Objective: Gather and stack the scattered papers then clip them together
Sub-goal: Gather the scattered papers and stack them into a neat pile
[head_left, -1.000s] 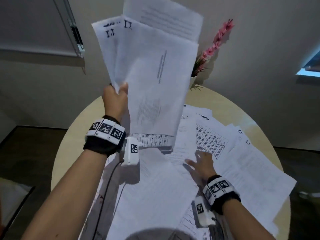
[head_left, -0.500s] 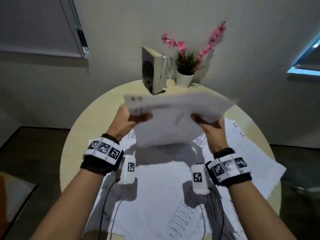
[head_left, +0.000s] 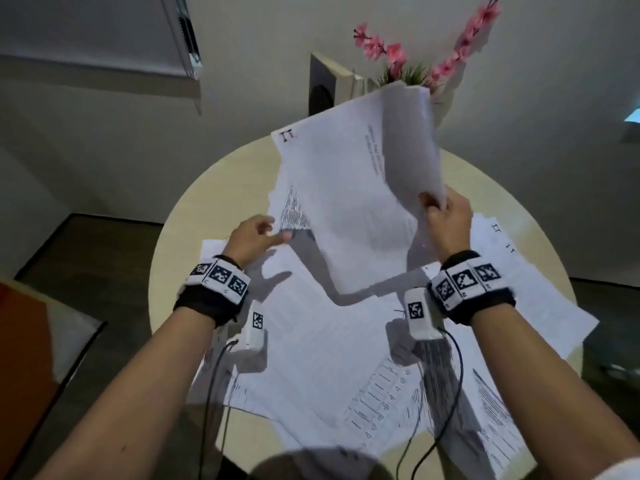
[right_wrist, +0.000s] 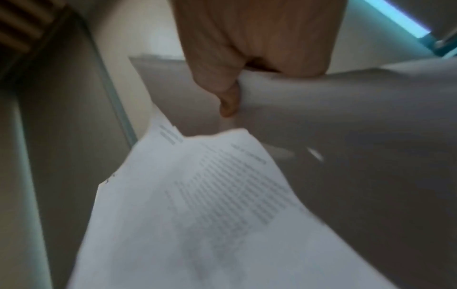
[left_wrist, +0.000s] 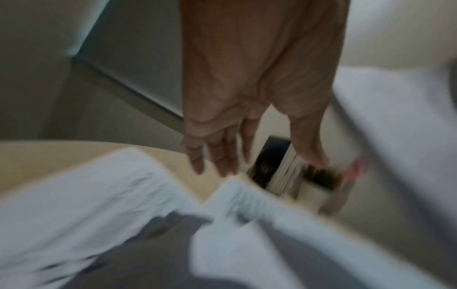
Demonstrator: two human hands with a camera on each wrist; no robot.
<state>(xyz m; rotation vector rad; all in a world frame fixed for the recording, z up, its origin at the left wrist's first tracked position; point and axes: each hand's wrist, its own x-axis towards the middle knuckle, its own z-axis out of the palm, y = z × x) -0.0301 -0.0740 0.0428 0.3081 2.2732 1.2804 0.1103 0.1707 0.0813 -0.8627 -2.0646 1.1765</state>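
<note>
My right hand [head_left: 445, 220] grips a bundle of printed white papers [head_left: 356, 195] by its right edge and holds it tilted above the round table [head_left: 207, 188]. The right wrist view shows the thumb [right_wrist: 228, 101] curled over the gathered papers [right_wrist: 197, 195]. My left hand [head_left: 256, 237] hovers with straight fingers [left_wrist: 217, 156] just left of the bundle, over loose papers [head_left: 329, 358] that cover the tabletop; whether it touches a sheet is unclear. More scattered sheets [head_left: 540, 292] lie on the right. No clip is visible.
A small speaker [head_left: 329, 84] and a white pot with pink flowers [head_left: 415, 64] stand at the table's far edge, partly behind the raised bundle. Cables [head_left: 446, 393] trail from the wrist cameras across the papers. An orange-and-white object [head_left: 34, 341] sits at lower left.
The left hand held the bundle high, then both hands held it level. Now the left hand has let go and dropped toward the table, and the right hand alone holds the tilted bundle.
</note>
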